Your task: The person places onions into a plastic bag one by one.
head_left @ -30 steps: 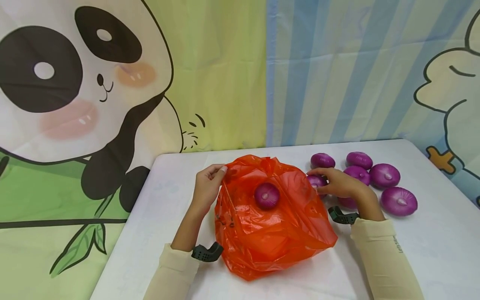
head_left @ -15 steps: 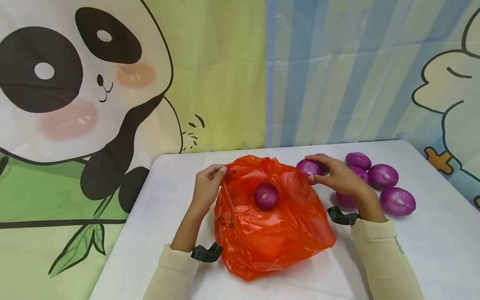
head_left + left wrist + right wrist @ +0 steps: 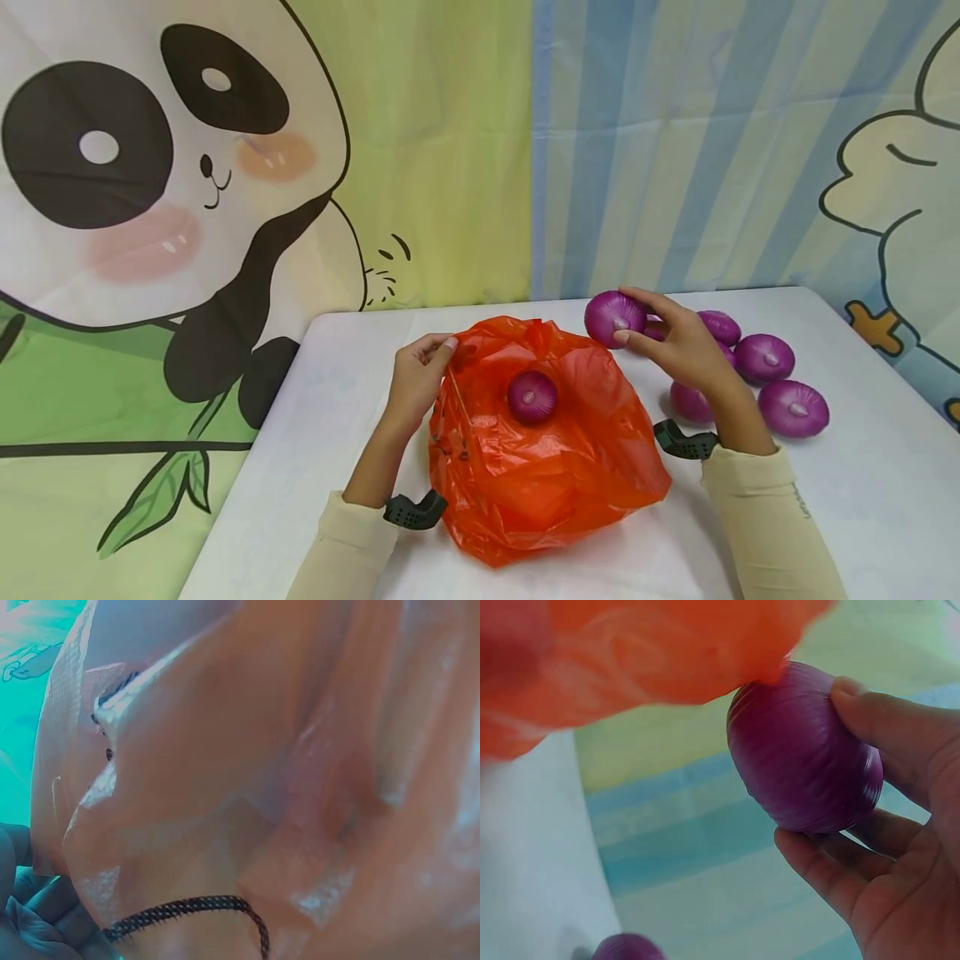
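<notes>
An orange-red plastic bag (image 3: 540, 492) lies spread on the table with one purple onion (image 3: 532, 397) resting in its mouth. My left hand (image 3: 417, 379) pinches the bag's left upper rim between thumb and fingers; the left wrist view shows the thin film (image 3: 187, 765) close up. Above the bag's right upper edge, my right hand (image 3: 686, 346) holds a second purple onion (image 3: 613, 318) between thumb and fingers. In the right wrist view this held onion (image 3: 804, 750) is beside the bag's edge (image 3: 667, 660).
To the right on the white table (image 3: 885, 500) sit several more purple onions (image 3: 793, 409), one of them partly behind my right hand. A dark band (image 3: 416, 510) is on each wrist. Printed curtains (image 3: 450, 150) hang behind the table.
My right hand has lifted an onion from beside the bag's right edge, moving it up and slightly left. The left hand keeps its pinch on the bag, and the onion inside has stayed put.
</notes>
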### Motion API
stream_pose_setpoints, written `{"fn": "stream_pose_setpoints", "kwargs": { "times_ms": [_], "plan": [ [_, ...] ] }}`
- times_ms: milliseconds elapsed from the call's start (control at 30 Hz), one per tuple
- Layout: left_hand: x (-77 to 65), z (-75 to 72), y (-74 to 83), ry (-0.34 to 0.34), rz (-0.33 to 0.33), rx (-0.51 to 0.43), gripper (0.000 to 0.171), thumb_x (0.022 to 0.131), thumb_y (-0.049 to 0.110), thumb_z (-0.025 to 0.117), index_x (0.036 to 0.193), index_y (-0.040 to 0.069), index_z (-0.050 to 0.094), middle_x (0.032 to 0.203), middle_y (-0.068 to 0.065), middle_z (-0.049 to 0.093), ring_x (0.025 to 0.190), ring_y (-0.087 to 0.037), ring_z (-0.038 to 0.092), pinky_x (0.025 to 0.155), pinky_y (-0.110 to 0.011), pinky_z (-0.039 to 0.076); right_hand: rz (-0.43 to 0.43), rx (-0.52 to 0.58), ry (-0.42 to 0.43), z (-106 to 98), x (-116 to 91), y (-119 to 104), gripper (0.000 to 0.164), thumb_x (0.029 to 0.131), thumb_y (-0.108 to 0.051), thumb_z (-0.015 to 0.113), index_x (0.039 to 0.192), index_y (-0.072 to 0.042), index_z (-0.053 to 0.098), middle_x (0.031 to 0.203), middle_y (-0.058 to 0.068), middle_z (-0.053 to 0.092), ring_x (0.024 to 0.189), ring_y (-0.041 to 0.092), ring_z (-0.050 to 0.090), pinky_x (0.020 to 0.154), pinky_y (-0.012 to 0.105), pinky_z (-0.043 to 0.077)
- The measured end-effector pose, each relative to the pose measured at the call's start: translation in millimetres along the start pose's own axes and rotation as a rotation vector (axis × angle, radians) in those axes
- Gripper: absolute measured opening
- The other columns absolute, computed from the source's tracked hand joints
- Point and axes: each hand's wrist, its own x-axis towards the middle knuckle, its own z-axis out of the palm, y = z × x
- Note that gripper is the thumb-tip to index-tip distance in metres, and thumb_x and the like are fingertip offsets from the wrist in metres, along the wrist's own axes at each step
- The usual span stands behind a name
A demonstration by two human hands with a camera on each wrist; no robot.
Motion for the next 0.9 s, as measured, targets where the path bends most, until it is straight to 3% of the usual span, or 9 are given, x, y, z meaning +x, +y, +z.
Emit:
{"fn": "stream_pose_setpoints", "kwargs": {
  "times_ms": [300,400,600,767,900],
  "plan": [
    [-0.5,2.3,0.5,-0.007,0.004,-0.005,0.022,0.098,0.02,0.06,0.105,0.003,0.072,0.081,-0.011,0.065,0.075,-0.02,0.054,0.071,-0.027,0.05,-0.085,0.085,0.035,-5,-9,-28,0.062,0.089,-0.01,0.072,0.145,-0.017,0.047,0.142,0.013,0.046,0.111,0.038,0.06,0.079,0.02,0.052],
    [-1.4,2.8,0.4,-0.016,0.004,-0.008,0.022,0.098,0.02,0.06,0.105,0.003,0.072,0.08,-0.01,0.064,0.073,-0.02,0.052,0.068,-0.026,0.048,-0.145,0.091,0.036,-4,-11,-35,0.063,0.088,-0.005,0.071,0.145,-0.016,0.047,0.142,0.012,0.047,0.11,0.032,0.061,0.08,0.019,0.052],
    [-2.6,3.5,0.8,-0.021,0.01,-0.014,0.022,0.098,0.02,0.06,0.105,0.003,0.072,0.08,-0.011,0.064,0.072,-0.02,0.051,0.066,-0.026,0.047,-0.278,0.108,0.038,-3,-15,-48,0.067,0.084,0.006,0.072,0.144,-0.012,0.049,0.14,0.01,0.049,0.111,0.01,0.06,0.084,0.02,0.05],
    [-3.5,5.2,3.4,-0.033,0.007,-0.017,0.023,0.098,0.021,0.06,0.106,0.003,0.072,0.087,-0.01,0.067,0.078,-0.02,0.055,0.07,-0.025,0.05,-0.39,0.14,0.034,-2,-19,-60,0.07,0.079,0.015,0.072,0.142,-0.006,0.05,0.138,0.011,0.051,0.114,0.011,0.058,0.089,0.022,0.048],
    [-4.1,6.4,4.4,-0.033,0.013,-0.027,0.023,0.098,0.021,0.06,0.105,0.003,0.072,0.086,-0.011,0.066,0.077,-0.02,0.054,0.068,-0.025,0.049,-0.413,0.154,0.0,2,-20,-68,0.07,0.078,0.013,0.073,0.142,-0.006,0.05,0.139,0.01,0.051,0.113,0.013,0.059,0.088,0.023,0.05]
  ]
}}
